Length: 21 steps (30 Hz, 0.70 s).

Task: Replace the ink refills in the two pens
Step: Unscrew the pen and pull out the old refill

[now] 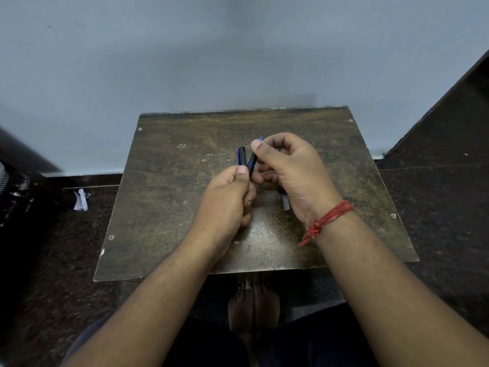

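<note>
Both hands are up over the middle of the worn brown table (pixel 164 207), working on one pen. The left hand (pixel 225 200) is curled in a fist round two dark pieces: a blue-and-black pen (pixel 241 155) that sticks up out of the fist toward 12 o'clock, and just beside it, at about 1 o'clock, the lower end of a dark pen barrel (pixel 252 161). The right hand (pixel 288 170) pinches the upper end of that barrel between thumb and curled fingers, and a small blue tip (pixel 261 138) shows above its thumb. Whether that tip is a refill or the pen's own nose is too small to tell.

On the table at about 4 o'clock from the hands, partly hidden under the right wrist, lie pale thin sticks (pixel 285 202), probably the refills.

These parts look light, stiff and smooth, so they would likely slip in a loose grasp. I judge the barrel is best held near the joint, each hand close to the seam, so twisting does not bend it. A refill is thin and could kink; it should be taken near its tip end and fed straight in.

A red thread band (pixel 329 218) circles the right wrist.
</note>
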Motion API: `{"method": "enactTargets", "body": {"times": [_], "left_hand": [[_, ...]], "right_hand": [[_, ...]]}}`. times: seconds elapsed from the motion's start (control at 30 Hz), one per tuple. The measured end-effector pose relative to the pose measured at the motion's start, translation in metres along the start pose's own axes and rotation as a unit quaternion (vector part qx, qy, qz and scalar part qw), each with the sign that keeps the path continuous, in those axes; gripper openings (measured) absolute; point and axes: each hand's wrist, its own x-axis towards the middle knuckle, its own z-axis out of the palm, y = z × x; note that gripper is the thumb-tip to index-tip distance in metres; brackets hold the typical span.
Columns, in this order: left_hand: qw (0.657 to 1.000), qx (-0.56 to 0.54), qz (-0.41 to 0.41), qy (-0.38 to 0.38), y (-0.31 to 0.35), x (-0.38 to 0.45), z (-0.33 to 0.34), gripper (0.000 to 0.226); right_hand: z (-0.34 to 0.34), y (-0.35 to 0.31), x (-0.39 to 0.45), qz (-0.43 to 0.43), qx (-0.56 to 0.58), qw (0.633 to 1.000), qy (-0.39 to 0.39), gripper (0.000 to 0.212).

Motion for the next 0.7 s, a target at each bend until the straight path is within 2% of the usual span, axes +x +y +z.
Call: {"method": "enactTargets", "body": {"times": [0.07, 0.17, 0.3, 0.37, 0.43, 0.53, 0.7], "left_hand": [[1.000, 0.002, 0.001, -0.003, -0.0003, 0.0001, -0.0005, 0.035], [1.000, 0.002, 0.000, -0.004, -0.0005, 0.0003, -0.0003, 0.035], [1.000, 0.001, -0.003, -0.003, 0.0004, 0.0002, -0.0003, 0.035], [1.000, -0.001, -0.003, -0.003, 0.0005, 0.0002, 0.0004, 0.034], [1.000, -0.003, -0.003, -0.004, 0.0004, -0.0001, 0.0007, 0.034], [1.000, 0.000, -0.001, -0.005, 0.0006, -0.0011, 0.0001, 0.034], [1.000, 0.000, -0.003, -0.003, 0.0004, -0.0010, 0.0020, 0.035]], "right_hand": [[-0.0003, 0.0006, 0.0001, 0.001, -0.007, 1.000, -0.007, 0.015], [0.0005, -0.0007, -0.0002, 0.010, -0.001, 1.000, -0.009, 0.004], [0.0021, -0.0062, -0.0027, 0.033, 0.060, 0.997, -0.027, 0.021], [0.0021, -0.0073, -0.0030, 0.033, 0.067, 0.997, -0.018, 0.020], [0.0017, -0.0052, -0.0020, 0.024, 0.041, 0.999, -0.003, 0.012], [0.0003, -0.0006, -0.0010, 0.011, -0.006, 1.000, 0.011, 0.015], [0.0015, -0.0028, -0.0009, 0.000, -0.026, 1.000, 0.009, 0.006]]}}
